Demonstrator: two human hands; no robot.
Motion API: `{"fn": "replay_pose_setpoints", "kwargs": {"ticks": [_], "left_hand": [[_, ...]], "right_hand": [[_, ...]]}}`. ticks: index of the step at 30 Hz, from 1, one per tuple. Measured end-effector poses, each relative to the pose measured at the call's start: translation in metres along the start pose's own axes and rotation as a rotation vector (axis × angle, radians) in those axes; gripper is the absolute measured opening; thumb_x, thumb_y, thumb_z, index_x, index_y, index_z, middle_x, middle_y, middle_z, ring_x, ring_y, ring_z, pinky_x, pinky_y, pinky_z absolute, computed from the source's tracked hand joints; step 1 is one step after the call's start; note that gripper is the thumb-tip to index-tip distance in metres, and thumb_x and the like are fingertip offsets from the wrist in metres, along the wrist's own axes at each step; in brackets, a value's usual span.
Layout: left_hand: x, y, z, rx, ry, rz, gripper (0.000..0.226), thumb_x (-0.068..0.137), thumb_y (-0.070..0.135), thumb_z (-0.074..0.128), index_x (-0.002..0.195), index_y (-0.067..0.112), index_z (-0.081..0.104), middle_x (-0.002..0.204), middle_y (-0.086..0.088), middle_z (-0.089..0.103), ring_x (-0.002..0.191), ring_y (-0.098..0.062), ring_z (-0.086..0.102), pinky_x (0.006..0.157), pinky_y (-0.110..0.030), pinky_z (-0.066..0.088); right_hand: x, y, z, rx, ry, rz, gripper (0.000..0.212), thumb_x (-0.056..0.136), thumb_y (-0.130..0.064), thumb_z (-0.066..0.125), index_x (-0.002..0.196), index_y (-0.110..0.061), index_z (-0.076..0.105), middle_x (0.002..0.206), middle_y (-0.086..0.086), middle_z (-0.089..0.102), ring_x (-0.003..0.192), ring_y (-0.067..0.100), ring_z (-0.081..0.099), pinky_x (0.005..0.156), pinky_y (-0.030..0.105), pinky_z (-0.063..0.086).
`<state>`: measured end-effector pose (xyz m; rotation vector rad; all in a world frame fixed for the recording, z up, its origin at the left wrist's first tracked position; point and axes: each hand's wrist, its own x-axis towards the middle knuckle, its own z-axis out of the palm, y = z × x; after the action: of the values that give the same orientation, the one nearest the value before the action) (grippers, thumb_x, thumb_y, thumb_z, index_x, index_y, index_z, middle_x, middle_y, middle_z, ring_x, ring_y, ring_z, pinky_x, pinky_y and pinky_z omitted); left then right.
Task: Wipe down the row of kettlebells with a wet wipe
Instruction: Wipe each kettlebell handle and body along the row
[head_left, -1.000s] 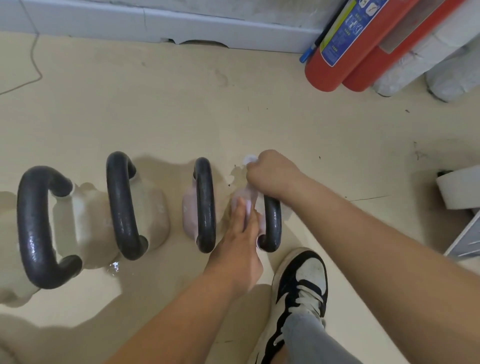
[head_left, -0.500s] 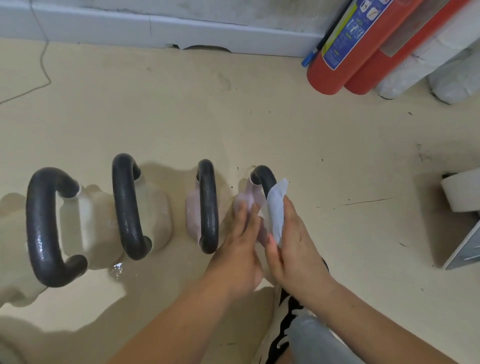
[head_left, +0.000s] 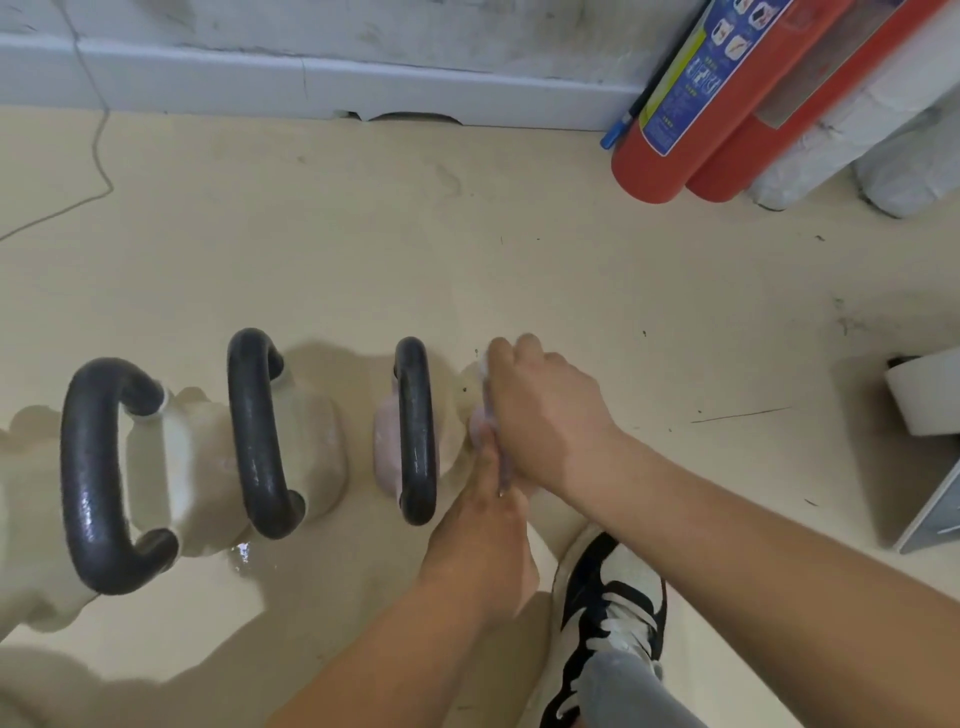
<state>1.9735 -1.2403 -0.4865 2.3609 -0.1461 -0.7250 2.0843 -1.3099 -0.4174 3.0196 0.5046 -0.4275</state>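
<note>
Four kettlebells stand in a row on the floor (head_left: 519, 260), running from 9 o'clock toward the centre: a big cream bell (head_left: 93, 467), a second cream bell (head_left: 254, 431), a pink bell (head_left: 415, 431) and a fourth bell (head_left: 477, 423) just to the pink bell's 3 o'clock. The right hand (head_left: 545, 415) is curled over the fourth bell's hidden handle, fingers clamping the wipe (head_left: 485, 366), of which only a sliver shows. The left hand (head_left: 483, 535), at its 6 o'clock, lays straight, closed-up fingers against the fourth bell's body. Two extinguishers (head_left: 670, 140) lean at 1 o'clock; a shoe (head_left: 613, 597) sits at 5 o'clock.
</note>
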Motion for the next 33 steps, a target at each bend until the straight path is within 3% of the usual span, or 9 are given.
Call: {"fn": "replay_pose_setpoints", "kwargs": {"ticks": [6, 10, 13, 15, 19, 22, 25, 28, 33], "left_hand": [[0.000, 0.005, -0.010, -0.046, -0.022, -0.001, 0.104, 0.091, 0.007, 0.049, 0.158, 0.036, -0.025, 0.162, -0.007, -0.040, 0.158, -0.023, 0.008, 0.103, -0.029, 0.047], [0.000, 0.005, -0.017, -0.084, -0.060, -0.020, 0.099, 0.091, 0.006, 0.047, 0.159, 0.039, -0.017, 0.162, -0.003, -0.040, 0.138, -0.024, 0.048, 0.085, -0.027, 0.047], [-0.001, 0.003, -0.017, -0.108, -0.076, -0.010, 0.105, 0.092, 0.002, 0.044, 0.148, 0.040, -0.037, 0.151, 0.000, -0.055, 0.157, -0.023, 0.014, 0.102, -0.032, 0.049], [-0.002, 0.003, -0.018, -0.143, -0.075, -0.021, 0.109, 0.090, 0.000, 0.047, 0.153, 0.044, -0.029, 0.150, 0.005, -0.057, 0.158, -0.019, 0.012, 0.095, -0.034, 0.054], [-0.003, 0.003, -0.017, -0.132, -0.099, -0.041, 0.111, 0.090, 0.001, 0.052, 0.154, 0.044, -0.026, 0.150, 0.009, -0.056, 0.159, -0.021, 0.003, 0.096, -0.037, 0.054], [-0.002, 0.005, -0.017, -0.156, -0.104, -0.050, 0.111, 0.090, 0.000, 0.050, 0.153, 0.046, -0.028, 0.149, 0.010, -0.056, 0.159, -0.020, 0.005, 0.095, -0.035, 0.053], [-0.003, 0.003, -0.015, -0.153, -0.084, -0.030, 0.108, 0.092, 0.001, 0.050, 0.155, 0.042, -0.027, 0.154, 0.008, -0.052, 0.148, -0.023, 0.037, 0.088, -0.034, 0.054], [-0.003, 0.002, -0.009, -0.153, -0.017, 0.015, 0.097, 0.095, 0.007, 0.051, 0.160, 0.028, -0.019, 0.166, 0.002, -0.030, 0.152, -0.030, 0.029, 0.113, -0.039, 0.041], [-0.002, 0.000, -0.011, -0.121, -0.060, 0.015, 0.111, 0.089, 0.002, 0.049, 0.149, 0.047, -0.034, 0.161, -0.001, -0.042, 0.149, -0.020, 0.033, 0.095, -0.027, 0.051]], "right_hand": [[0.055, -0.015, -0.014, -0.137, -0.329, 0.027, 0.018, 0.102, -0.019, 0.053, 0.105, -0.017, 0.070, 0.082, 0.000, 0.055, 0.081, 0.021, 0.061, 0.059, 0.028, 0.040], [0.018, 0.005, -0.005, 0.202, -0.192, 0.046, 0.013, 0.106, -0.033, 0.043, 0.103, -0.026, 0.054, 0.101, 0.002, 0.057, 0.090, 0.026, 0.060, 0.070, 0.039, 0.049], [-0.038, 0.023, 0.019, 0.475, 0.026, 0.066, 0.043, 0.106, -0.047, 0.027, 0.135, -0.028, 0.052, 0.116, -0.006, 0.061, 0.096, 0.021, 0.060, 0.077, 0.037, 0.049], [-0.077, 0.034, 0.043, 0.525, 0.200, 0.094, 0.053, 0.105, -0.045, 0.027, 0.147, -0.018, 0.048, 0.117, -0.002, 0.061, 0.095, 0.018, 0.057, 0.076, 0.031, 0.043], [-0.112, 0.040, 0.076, 0.579, 0.297, 0.177, 0.048, 0.104, -0.030, 0.036, 0.149, -0.014, 0.038, 0.118, 0.000, 0.055, 0.100, 0.011, 0.047, 0.076, 0.015, 0.038], [-0.104, 0.034, 0.073, 0.492, 0.346, 0.183, 0.046, 0.101, -0.025, 0.037, 0.140, -0.003, 0.048, 0.110, 0.008, 0.060, 0.095, 0.021, 0.054, 0.074, 0.024, 0.043], [-0.082, 0.025, 0.038, 0.270, 0.197, 0.174, 0.035, 0.102, -0.028, 0.040, 0.127, -0.008, 0.052, 0.100, 0.006, 0.060, 0.084, 0.030, 0.060, 0.061, 0.033, 0.039], [-0.043, 0.014, 0.010, 0.042, 0.006, 0.161, 0.035, 0.105, -0.035, 0.046, 0.131, -0.012, 0.041, 0.114, 0.004, 0.055, 0.091, 0.031, 0.064, 0.060, 0.034, 0.032], [0.027, -0.006, -0.004, 0.018, -0.099, 0.039, 0.027, 0.110, -0.031, 0.043, 0.119, -0.012, 0.060, 0.090, 0.003, 0.051, 0.078, 0.026, 0.053, 0.060, 0.035, 0.035]]}}
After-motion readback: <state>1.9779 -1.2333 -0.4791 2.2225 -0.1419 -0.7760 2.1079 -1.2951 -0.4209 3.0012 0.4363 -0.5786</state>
